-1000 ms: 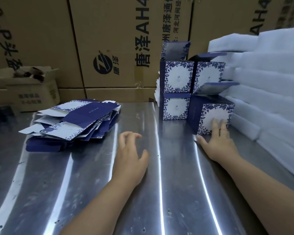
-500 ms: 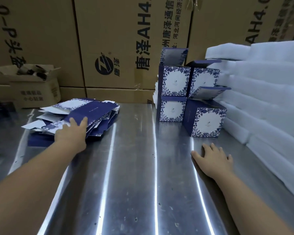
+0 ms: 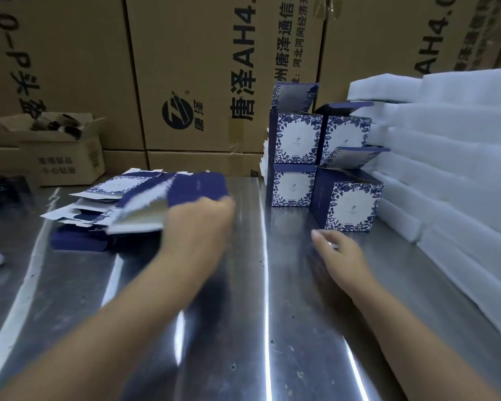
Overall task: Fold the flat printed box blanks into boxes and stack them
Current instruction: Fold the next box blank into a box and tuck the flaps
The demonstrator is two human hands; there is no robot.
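Observation:
A pile of flat blue-and-white printed box blanks lies on the metal table at the left. My left hand grips one flat blank and holds it lifted off the pile's right side; the hand and blank are blurred. Several folded boxes with open lids are stacked at the back right, and the nearest folded box stands in front of them. My right hand hovers over the table just in front of that box, fingers relaxed, holding nothing.
The steel table runs toward me. White foam sheets are stacked along the right side. Large cardboard cartons wall off the back. A small open carton stands at the back left.
My left hand has gone from lying on the pile to pulling one blank up and to the right. My right hand has lifted off the table and moved slightly left.

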